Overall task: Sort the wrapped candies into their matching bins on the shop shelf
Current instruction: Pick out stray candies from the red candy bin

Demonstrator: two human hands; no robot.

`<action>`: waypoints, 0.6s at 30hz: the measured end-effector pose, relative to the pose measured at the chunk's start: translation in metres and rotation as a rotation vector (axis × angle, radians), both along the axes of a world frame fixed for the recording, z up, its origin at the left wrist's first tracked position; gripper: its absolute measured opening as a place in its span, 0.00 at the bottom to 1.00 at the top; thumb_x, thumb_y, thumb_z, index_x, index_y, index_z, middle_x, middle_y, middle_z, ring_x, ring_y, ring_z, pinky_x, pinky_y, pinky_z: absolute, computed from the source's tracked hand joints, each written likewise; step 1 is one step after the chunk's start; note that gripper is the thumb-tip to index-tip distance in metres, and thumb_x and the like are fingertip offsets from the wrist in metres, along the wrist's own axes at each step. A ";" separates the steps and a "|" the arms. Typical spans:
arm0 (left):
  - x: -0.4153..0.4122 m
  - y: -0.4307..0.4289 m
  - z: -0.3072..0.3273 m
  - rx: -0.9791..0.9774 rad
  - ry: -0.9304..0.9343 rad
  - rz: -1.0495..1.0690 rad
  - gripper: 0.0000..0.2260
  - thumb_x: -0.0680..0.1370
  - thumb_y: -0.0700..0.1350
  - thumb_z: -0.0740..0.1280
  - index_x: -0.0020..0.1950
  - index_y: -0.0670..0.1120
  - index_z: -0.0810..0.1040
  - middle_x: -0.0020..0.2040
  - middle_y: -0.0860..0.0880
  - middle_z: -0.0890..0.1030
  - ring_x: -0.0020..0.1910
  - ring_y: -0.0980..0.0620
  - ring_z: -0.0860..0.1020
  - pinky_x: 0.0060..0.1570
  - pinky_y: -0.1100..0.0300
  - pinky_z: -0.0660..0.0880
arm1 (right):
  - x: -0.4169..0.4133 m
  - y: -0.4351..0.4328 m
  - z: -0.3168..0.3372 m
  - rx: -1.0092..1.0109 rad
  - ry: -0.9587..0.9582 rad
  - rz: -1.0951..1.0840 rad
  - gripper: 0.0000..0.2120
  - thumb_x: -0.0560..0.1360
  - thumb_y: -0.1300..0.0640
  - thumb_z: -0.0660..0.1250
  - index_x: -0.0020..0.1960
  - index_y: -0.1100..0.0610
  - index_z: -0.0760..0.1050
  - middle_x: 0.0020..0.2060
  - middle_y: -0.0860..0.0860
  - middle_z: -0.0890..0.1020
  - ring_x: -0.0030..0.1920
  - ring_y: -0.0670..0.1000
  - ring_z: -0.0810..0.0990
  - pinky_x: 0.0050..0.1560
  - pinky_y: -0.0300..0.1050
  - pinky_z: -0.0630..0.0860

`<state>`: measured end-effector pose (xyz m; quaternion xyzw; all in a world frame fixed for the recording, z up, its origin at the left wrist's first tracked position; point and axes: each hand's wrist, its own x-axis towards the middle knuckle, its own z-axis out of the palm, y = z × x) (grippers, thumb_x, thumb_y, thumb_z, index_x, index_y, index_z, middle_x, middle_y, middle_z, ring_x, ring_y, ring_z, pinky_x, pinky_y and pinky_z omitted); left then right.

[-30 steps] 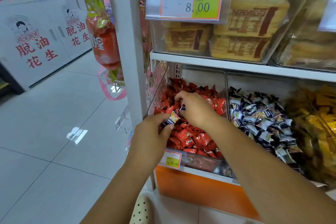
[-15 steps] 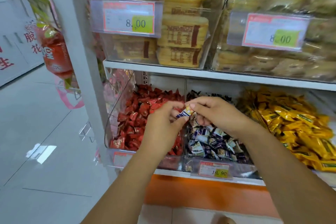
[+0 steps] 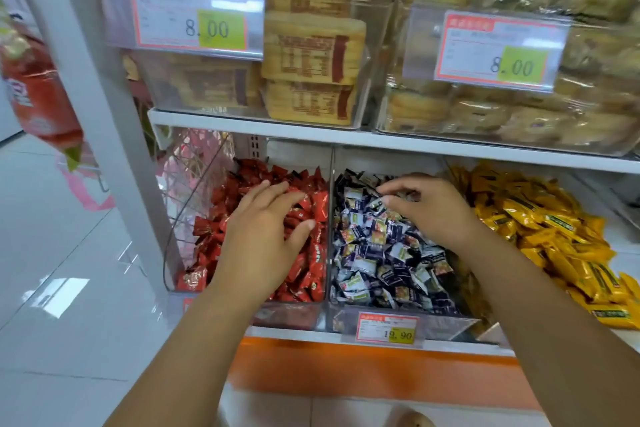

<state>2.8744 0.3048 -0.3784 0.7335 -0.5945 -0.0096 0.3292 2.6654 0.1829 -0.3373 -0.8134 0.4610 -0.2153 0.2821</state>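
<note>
White shelf (image 3: 381, 141) above orange base (image 3: 346, 374), glossy pale floor tiles (image 3: 69, 329) alongside.

The small print on the price tags (image 3: 188, 15) is blurred. The yellow candies (image 3: 540, 229) are cut off by the right edge. Some red candies (image 3: 319, 204) are hidden under the left grip (image 3: 263, 236).

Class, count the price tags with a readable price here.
3: the upper-left 8.00 tag, the upper-right 8.00 tag, and the 19.90 tag below the blue-and-white candies. Another may hide behind the left forearm.
</note>
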 end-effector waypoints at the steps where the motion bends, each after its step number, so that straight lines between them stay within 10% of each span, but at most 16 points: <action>1: 0.008 0.005 -0.004 0.057 -0.034 0.004 0.22 0.76 0.57 0.66 0.70 0.53 0.72 0.73 0.50 0.67 0.76 0.48 0.57 0.73 0.50 0.56 | 0.008 0.002 -0.001 -0.035 -0.031 0.013 0.07 0.78 0.53 0.66 0.54 0.47 0.80 0.54 0.44 0.80 0.50 0.43 0.77 0.53 0.41 0.72; 7: 0.040 0.031 -0.028 0.354 -0.126 0.020 0.40 0.63 0.75 0.38 0.74 0.67 0.53 0.78 0.59 0.42 0.77 0.51 0.37 0.74 0.48 0.41 | 0.073 0.009 -0.008 -0.282 0.206 0.321 0.14 0.81 0.57 0.59 0.62 0.51 0.78 0.64 0.46 0.75 0.65 0.45 0.70 0.63 0.30 0.60; 13: 0.047 0.036 -0.039 0.335 -0.153 0.043 0.35 0.70 0.75 0.48 0.76 0.65 0.50 0.77 0.59 0.38 0.76 0.52 0.35 0.74 0.52 0.39 | 0.151 -0.046 -0.015 -0.319 0.799 0.343 0.10 0.72 0.64 0.61 0.49 0.58 0.79 0.46 0.56 0.81 0.42 0.54 0.80 0.45 0.43 0.78; 18: 0.051 0.037 -0.038 0.322 -0.134 0.037 0.36 0.70 0.75 0.48 0.76 0.65 0.49 0.77 0.60 0.37 0.76 0.53 0.35 0.74 0.51 0.41 | 0.182 -0.089 -0.024 -0.354 0.746 0.303 0.14 0.76 0.62 0.61 0.60 0.57 0.78 0.59 0.57 0.79 0.55 0.58 0.79 0.58 0.46 0.75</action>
